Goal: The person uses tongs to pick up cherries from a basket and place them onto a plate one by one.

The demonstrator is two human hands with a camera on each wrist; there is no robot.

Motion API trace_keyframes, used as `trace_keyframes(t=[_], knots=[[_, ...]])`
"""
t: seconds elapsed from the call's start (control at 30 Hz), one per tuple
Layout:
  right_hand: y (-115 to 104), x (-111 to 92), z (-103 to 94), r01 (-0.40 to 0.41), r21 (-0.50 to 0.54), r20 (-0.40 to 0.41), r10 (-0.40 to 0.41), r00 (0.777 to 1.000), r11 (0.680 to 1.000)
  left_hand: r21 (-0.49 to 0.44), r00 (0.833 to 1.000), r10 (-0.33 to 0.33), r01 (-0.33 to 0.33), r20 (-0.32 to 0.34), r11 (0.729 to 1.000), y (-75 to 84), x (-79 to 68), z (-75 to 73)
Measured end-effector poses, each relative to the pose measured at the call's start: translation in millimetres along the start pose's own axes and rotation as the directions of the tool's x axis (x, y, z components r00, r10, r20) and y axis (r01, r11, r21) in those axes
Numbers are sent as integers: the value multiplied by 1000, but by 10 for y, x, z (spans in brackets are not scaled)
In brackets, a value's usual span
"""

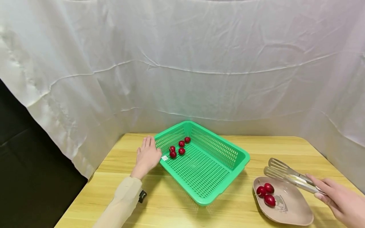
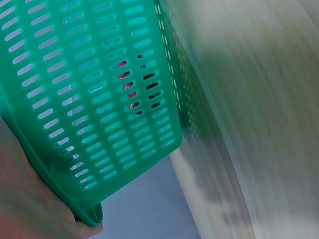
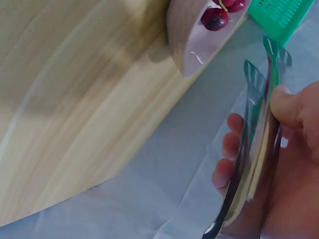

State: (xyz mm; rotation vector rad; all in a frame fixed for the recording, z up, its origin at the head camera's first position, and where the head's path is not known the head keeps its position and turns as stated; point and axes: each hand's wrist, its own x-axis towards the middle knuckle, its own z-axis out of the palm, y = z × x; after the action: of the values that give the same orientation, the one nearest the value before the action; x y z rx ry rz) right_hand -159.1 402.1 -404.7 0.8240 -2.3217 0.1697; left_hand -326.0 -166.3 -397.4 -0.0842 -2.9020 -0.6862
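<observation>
My left hand (image 1: 148, 155) grips the left rim of a green plastic basket (image 1: 225, 182) with slotted walls. Several small red radishes (image 1: 181, 151) lie along the basket's left inner side; in the left wrist view, bits of red show through the slots. On the right, my right hand (image 1: 339, 196) holds metal tongs (image 1: 296, 179), their two arms spread apart with nothing between the tips. The tongs hang over the back of a pinkish plate (image 1: 296, 209), which bears three red radishes (image 1: 269, 200) at its left side.
Everything stands on a light wooden table (image 1: 114, 177). A pale cloth curtain (image 1: 216, 88) hangs behind and at both sides. Black material (image 1: 31, 158) shows at the far left, beyond the table's edge. Between basket and plate lies a strip of tabletop.
</observation>
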Motion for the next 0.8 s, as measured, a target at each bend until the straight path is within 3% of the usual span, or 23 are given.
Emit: trace_keyframes(t=[0.23,0.5,0.8], knots=[[-152,246,-74,-156,-88,7,157,988,984,-2,1000,-1,1,-3,1000,9,-12,-7],[-289,645,-97,-190,-128,96,203,974,973,3,1000,-1,1,-3,1000,12,-17,-13],[-481,1145,11,-172,-93,151,184,971,981,-2,1000,5,-6,-14,1000,8,-13,-10]])
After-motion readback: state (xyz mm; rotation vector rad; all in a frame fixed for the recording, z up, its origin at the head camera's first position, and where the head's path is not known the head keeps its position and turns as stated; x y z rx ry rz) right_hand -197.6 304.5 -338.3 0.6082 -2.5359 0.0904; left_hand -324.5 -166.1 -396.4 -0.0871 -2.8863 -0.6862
